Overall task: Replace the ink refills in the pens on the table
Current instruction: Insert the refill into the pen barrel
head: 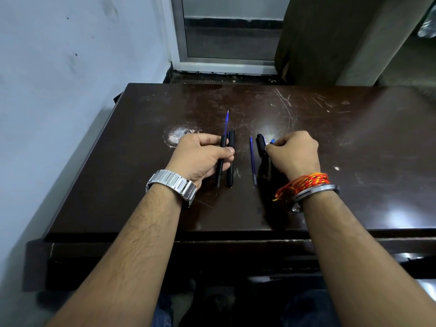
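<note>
My left hand [200, 156] is closed around a black pen barrel [220, 161], thumb pressed on its upper side and fingers curled beneath, and the barrel runs lengthwise away from me. A blue refill [226, 121] sticks out of the barrel's far end, its tip pointing toward the window [226, 31] beyond the table [354, 161]. Just right of that barrel, touching or nearly touching it, a second black pen [230, 161] lies flat on the table, parallel to the barrel; my fingertips sit against it, though I cannot tell whether they grip it. Right of that pen, with a bare strip of table between, a loose blue refill [253, 161] lies alone, also parallel, its tip toward the window. Just right of the loose refill lies a third black pen [260, 145], partly covered by my right hand [295, 154]. That hand is clenched knuckles-up over the pen's near part, and its fingertips pinch a small blue piece [272, 141] beside the pen's far end; what the piece is I cannot tell. A steel watch [172, 185] sits on my left wrist, and an orange thread band [304, 184] and a steel bangle [316, 191] on my right. The tabletop is dark brown and scratched, with a worn pale patch [179, 136] just left of my left hand.
</note>
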A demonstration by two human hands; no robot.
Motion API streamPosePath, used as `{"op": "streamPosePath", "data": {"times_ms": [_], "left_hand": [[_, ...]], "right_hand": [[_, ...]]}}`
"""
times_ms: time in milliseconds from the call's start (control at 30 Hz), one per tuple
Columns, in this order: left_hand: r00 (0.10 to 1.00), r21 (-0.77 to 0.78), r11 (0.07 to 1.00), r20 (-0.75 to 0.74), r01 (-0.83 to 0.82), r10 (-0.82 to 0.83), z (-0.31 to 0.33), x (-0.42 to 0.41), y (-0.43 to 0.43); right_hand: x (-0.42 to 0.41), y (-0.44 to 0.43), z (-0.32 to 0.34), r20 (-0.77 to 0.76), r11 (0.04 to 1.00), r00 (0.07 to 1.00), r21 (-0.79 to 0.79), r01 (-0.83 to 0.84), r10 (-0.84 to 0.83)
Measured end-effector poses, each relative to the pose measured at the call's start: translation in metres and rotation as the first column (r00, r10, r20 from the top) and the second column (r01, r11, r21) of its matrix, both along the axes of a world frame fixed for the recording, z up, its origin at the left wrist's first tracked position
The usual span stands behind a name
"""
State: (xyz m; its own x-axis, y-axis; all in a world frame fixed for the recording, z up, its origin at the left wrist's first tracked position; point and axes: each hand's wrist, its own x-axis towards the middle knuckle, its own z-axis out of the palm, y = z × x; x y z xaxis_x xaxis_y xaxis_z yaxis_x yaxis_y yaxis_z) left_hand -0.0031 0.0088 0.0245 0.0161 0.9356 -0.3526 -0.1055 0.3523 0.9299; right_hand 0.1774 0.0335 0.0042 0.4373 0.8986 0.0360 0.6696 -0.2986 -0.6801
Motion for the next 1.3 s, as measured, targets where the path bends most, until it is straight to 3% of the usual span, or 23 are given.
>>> {"op": "streamPosePath", "data": {"times_ms": [367, 467, 533, 600, 667, 733, 800, 1300], "left_hand": [[1.0, -0.01, 1.0, -0.009, 0.027, -0.027, -0.001, -0.003, 0.001], [0.999, -0.019, 0.999, -0.013, 0.051, -0.051, -0.001, -0.004, 0.001], [0.997, -0.028, 0.997, -0.01, 0.079, -0.079, 0.0, -0.004, 0.0], [0.994, -0.034, 0.993, -0.004, 0.112, -0.112, 0.002, -0.004, 0.0], [0.989, -0.043, 0.988, 0.011, 0.147, -0.146, 0.003, -0.004, -0.002], [0.984, -0.052, 0.982, 0.012, 0.179, -0.179, 0.005, -0.003, -0.004], [0.979, -0.057, 0.977, -0.004, 0.204, -0.204, 0.005, -0.002, -0.005], [0.97, -0.06, 0.971, -0.063, 0.23, -0.233, 0.005, 0.0, -0.007]], "right_hand": [[-0.001, 0.0, -0.002, 0.043, 0.999, 0.999, 0.043, -0.007, 0.005], [-0.006, -0.003, 0.004, -0.055, 0.978, 0.998, 0.209, 0.008, 0.004], [-0.012, -0.002, 0.01, -0.23, 0.968, 0.972, 0.249, 0.009, 0.05], [-0.019, -0.001, 0.014, -0.489, 0.967, 0.867, 0.25, 0.039, 0.092], [-0.025, -0.001, 0.017, -0.715, 0.966, 0.682, 0.256, 0.049, 0.154], [-0.031, -0.002, 0.021, -0.813, 0.957, 0.539, 0.287, 0.04, 0.221], [-0.034, -0.003, 0.023, -0.83, 0.947, 0.493, 0.318, 0.035, 0.261], [-0.038, -0.005, 0.021, -0.783, 0.95, 0.567, 0.311, 0.003, 0.254]]}}
